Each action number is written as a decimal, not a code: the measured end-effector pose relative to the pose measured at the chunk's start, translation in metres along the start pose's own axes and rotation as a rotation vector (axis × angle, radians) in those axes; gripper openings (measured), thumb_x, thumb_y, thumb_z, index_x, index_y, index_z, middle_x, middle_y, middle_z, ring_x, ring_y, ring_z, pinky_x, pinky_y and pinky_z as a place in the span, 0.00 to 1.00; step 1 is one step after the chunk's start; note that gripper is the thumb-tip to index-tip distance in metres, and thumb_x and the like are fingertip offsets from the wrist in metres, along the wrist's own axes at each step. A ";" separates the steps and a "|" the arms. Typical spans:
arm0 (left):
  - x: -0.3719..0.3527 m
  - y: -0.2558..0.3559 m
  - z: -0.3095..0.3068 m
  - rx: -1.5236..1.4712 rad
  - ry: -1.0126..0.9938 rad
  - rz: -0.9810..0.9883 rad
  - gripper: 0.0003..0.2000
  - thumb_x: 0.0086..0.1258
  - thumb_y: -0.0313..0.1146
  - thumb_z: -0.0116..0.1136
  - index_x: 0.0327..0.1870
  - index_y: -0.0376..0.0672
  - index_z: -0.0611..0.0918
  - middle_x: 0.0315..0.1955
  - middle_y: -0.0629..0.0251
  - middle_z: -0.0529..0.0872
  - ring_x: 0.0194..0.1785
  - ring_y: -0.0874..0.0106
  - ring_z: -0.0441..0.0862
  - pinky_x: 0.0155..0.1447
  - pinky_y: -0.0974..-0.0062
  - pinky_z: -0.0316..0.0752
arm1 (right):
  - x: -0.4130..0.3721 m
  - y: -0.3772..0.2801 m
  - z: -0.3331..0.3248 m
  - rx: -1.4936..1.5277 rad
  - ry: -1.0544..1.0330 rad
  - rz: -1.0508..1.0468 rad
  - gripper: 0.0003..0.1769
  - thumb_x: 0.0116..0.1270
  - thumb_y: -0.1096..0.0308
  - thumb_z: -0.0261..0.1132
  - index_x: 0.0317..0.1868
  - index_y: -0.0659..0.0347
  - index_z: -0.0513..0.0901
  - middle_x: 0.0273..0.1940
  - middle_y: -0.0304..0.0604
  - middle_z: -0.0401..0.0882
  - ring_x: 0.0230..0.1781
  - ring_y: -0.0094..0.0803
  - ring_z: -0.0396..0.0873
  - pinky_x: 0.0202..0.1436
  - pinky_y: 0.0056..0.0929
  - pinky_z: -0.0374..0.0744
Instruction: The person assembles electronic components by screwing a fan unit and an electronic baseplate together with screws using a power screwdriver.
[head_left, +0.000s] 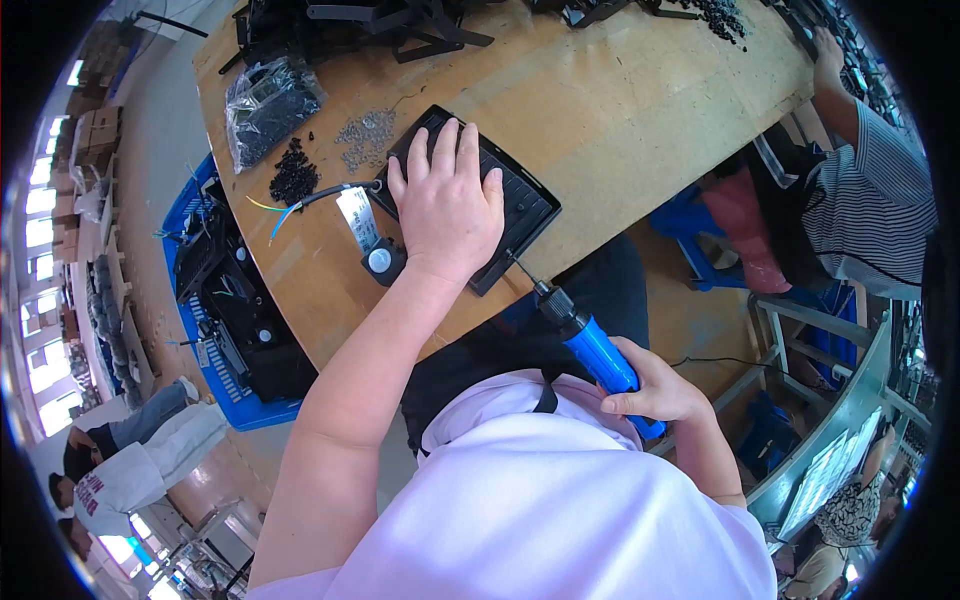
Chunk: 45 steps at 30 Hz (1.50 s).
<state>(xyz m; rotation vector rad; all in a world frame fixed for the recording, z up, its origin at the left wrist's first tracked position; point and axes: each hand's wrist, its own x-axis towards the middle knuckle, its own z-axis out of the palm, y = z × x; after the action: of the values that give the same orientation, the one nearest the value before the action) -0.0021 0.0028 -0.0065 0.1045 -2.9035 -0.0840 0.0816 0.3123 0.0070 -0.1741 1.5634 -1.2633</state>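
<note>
My left hand [447,200] lies flat, fingers spread, on a black ribbed housing [520,205] that rests near the wooden table's front edge. My right hand [655,390] grips a blue electric screwdriver [590,345]; its bit touches the housing's near corner. A grey cable [330,193] with blue and yellow wire ends leaves the housing on the left, with a white tag [358,217] and a small black round part [382,262] beside it.
On the wooden table [620,110] lie a heap of small silver screws [365,135], a pile of black bits [294,178] and a plastic bag of parts [268,105]. A blue crate [225,310] of black parts stands left. A person in a striped shirt [875,200] works at the right.
</note>
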 end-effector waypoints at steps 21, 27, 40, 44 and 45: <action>0.001 0.001 -0.004 -0.042 0.015 0.027 0.26 0.75 0.40 0.57 0.71 0.38 0.74 0.69 0.57 0.75 0.72 0.50 0.67 0.76 0.49 0.59 | 0.002 -0.012 -0.004 0.065 -0.049 0.089 0.52 0.54 0.42 0.81 0.71 0.64 0.69 0.56 0.51 0.79 0.58 0.42 0.78 0.63 0.38 0.75; 0.001 0.001 -0.005 -0.062 0.013 0.028 0.26 0.74 0.38 0.57 0.71 0.37 0.75 0.68 0.57 0.75 0.71 0.50 0.67 0.73 0.50 0.60 | 0.007 -0.015 -0.009 0.272 -0.139 0.207 0.41 0.58 0.57 0.81 0.66 0.63 0.70 0.43 0.45 0.81 0.38 0.32 0.82 0.46 0.33 0.80; 0.004 0.003 -0.004 -0.048 0.002 0.018 0.26 0.73 0.37 0.58 0.71 0.37 0.75 0.68 0.55 0.76 0.70 0.49 0.69 0.72 0.51 0.63 | 0.024 -0.004 -0.034 0.671 -0.444 0.245 0.40 0.61 0.63 0.79 0.68 0.62 0.67 0.34 0.42 0.79 0.24 0.28 0.80 0.31 0.30 0.81; 0.007 0.003 -0.002 -0.065 0.051 0.025 0.27 0.71 0.38 0.60 0.70 0.37 0.75 0.66 0.56 0.76 0.70 0.48 0.68 0.70 0.51 0.62 | 0.020 -0.010 -0.029 0.700 -0.393 0.202 0.42 0.57 0.60 0.81 0.66 0.64 0.68 0.33 0.43 0.79 0.25 0.29 0.80 0.29 0.30 0.80; 0.007 0.004 -0.004 -0.064 0.060 0.023 0.28 0.71 0.39 0.60 0.70 0.38 0.75 0.66 0.57 0.76 0.70 0.48 0.68 0.70 0.51 0.62 | 0.018 -0.012 -0.027 0.700 -0.371 0.190 0.42 0.56 0.60 0.82 0.65 0.64 0.69 0.34 0.44 0.80 0.25 0.30 0.80 0.28 0.30 0.80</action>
<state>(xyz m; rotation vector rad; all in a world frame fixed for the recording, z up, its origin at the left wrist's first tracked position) -0.0084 0.0056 -0.0012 0.0617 -2.8384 -0.1670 0.0470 0.3119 0.0014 0.1784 0.7455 -1.4527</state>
